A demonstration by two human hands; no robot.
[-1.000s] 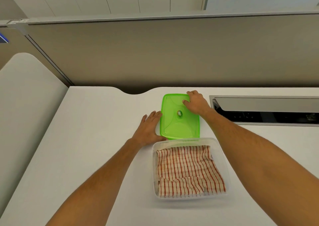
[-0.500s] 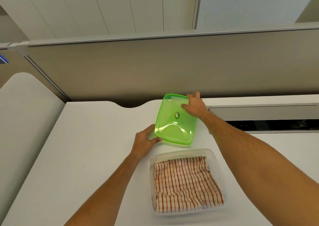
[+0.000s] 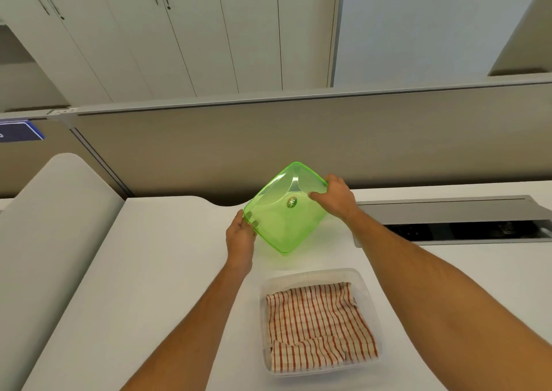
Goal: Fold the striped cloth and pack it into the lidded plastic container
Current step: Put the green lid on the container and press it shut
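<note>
Holding the green lid point(image 3: 285, 211) up off the white table point(image 3: 167, 271) with both hands, tilted so its far edge rides higher than the near one. Left hand point(image 3: 240, 237) pinching the near-left corner, right hand point(image 3: 336, 197) curled over the far-right edge with the thumb on the lid's face. Gripping opposite corners probably makes sense for steering a floppy plastic lid and squaring it to the rim. Folded already, and sitting inside the clear plastic container point(image 3: 366, 286) closer to the body: striped cloth point(image 3: 319, 325), lying fairly flat and below the rim as far as can be told, so nothing obvious sticking up to block a seal. Looks like only the closing step left. Worth watching the rotation though, since the lid sits skewed relative to the container and needs turning before coming down. Also a recessed grey cable tray point(image 3: 448, 220) off to the right, well apart from everything.
</note>
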